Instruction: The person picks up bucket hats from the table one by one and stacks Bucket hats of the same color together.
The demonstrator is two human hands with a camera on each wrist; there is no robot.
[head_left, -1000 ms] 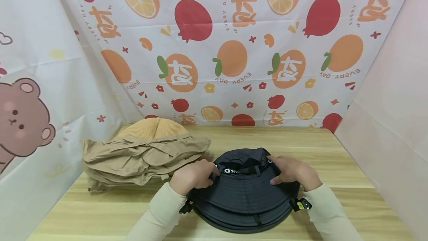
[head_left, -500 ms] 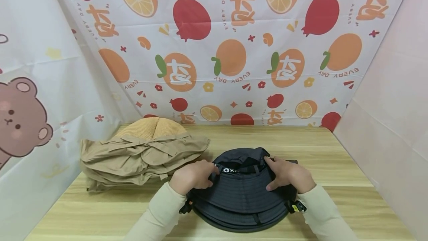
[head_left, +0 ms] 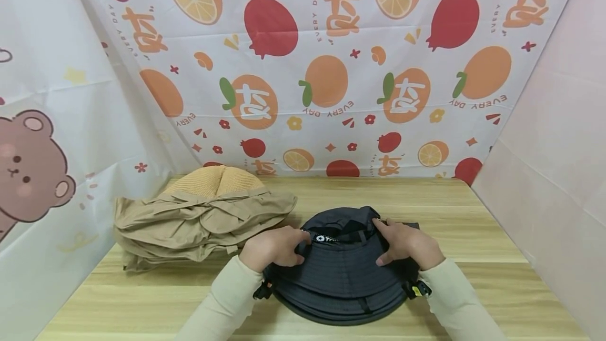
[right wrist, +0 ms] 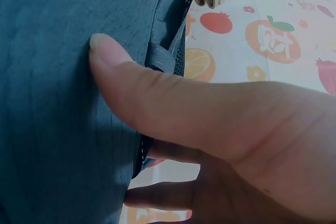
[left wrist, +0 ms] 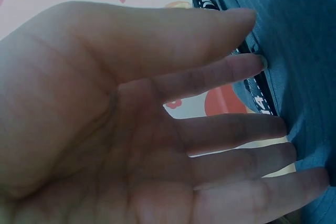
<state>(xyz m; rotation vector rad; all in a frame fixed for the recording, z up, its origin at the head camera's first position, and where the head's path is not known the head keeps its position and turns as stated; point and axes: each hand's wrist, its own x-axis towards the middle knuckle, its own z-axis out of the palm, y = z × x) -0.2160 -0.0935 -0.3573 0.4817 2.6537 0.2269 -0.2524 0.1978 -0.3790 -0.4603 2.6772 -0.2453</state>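
A dark wide-brimmed hat [head_left: 341, 272] lies folded on the table in the head view, with stacked brim layers at its front. Its strip with white lettering and crumpled crown show at the back. My left hand [head_left: 274, 249] touches its left side, fingers long and nearly straight in the left wrist view. At the right side, my right hand [head_left: 411, 243] rests with the thumb on the brim [right wrist: 58, 98] and the index finger reaching to the crown. In the right wrist view its other fingers extend past the brim's edge, partly hidden behind the thumb.
A khaki folded hat [head_left: 199, 225] with a yellow knitted-looking crown [head_left: 215, 181] sits at the left, close to my left hand. Fruit-printed cloth [head_left: 326, 136] hangs behind the wooden table [head_left: 478, 236]. Pale walls stand on both sides.
My right hand has shifted slightly left along the dark hat, and a dark flap now shows behind it. The left hand has hardly moved. The khaki hat stays put.
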